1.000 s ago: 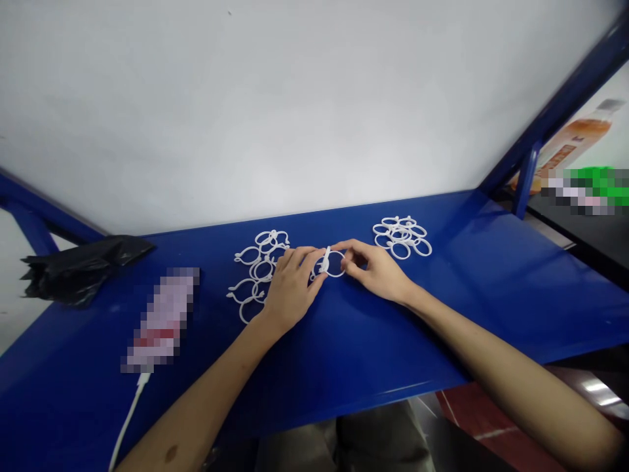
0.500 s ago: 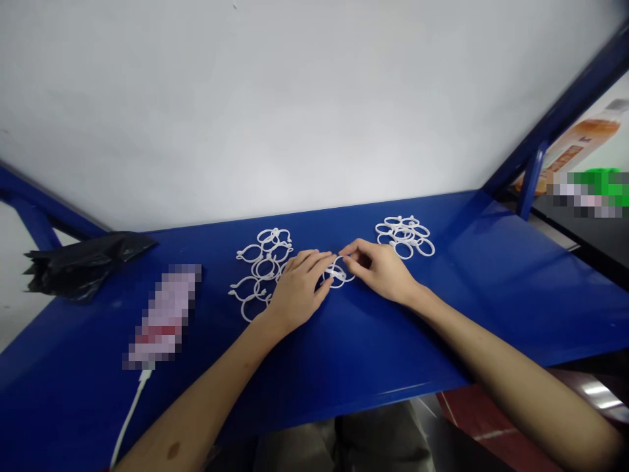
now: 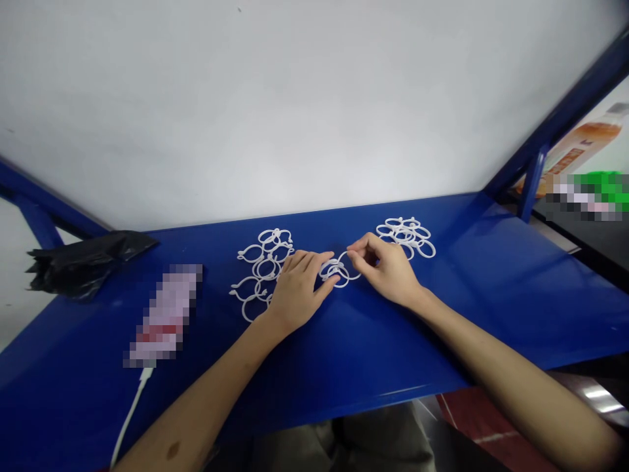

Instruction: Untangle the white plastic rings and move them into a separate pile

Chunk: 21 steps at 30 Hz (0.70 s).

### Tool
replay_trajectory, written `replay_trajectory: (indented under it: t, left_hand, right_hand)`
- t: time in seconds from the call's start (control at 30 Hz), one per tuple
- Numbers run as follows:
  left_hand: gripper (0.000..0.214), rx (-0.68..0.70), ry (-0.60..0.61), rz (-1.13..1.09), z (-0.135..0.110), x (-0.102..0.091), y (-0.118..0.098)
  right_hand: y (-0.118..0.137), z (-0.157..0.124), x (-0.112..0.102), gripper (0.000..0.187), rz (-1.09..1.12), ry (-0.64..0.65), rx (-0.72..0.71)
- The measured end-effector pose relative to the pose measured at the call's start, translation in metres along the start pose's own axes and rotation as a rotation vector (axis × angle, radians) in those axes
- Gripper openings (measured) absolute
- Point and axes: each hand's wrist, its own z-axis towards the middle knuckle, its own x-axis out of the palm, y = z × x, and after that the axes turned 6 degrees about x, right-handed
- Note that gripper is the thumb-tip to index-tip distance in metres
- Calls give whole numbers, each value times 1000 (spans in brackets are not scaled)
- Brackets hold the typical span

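Note:
Between my hands lies a small cluster of overlapping white curtain rings [image 3: 336,276] on the blue tabletop [image 3: 344,347]. My right hand [image 3: 388,267] pinches the edge of one white curtain ring [image 3: 354,278] with thumb and fingertips; its right side is lifted and drawn out from the cluster. On the cluster's left side rests my left hand [image 3: 296,288], palm down, fingers stretched and thumb apart, the tips touching the rings' edges. It partly covers a larger group of white rings [image 3: 252,286] to its left.
Another group of white rings [image 3: 403,235] lies behind my right hand. At the left are a black plastic bag [image 3: 91,262] and a blurred-out pinkish object [image 3: 167,311] with a white cable [image 3: 132,413]. A bottle [image 3: 580,151] stands beyond the blue frame at right.
My right hand has moved slightly right and up, pulling a ring partly out of the middle cluster. My left hand has stayed nearly in place.

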Motion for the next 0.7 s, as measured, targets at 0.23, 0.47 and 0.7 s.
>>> replay_trajectory:
  t: [0.23,0.47,0.7]
  left_hand:
    - [17,35,-40,87,3,-6,0]
    - [25,96,-166,169,-2,-6,3]
    - [15,185,-253,184,0,-8,0]
  right_hand:
    - [1,-2,1,20,-46,132,-72]
    - [0,-3,4,22,42,266,-60]
    - [9,-7,2,22,96,257,-56]
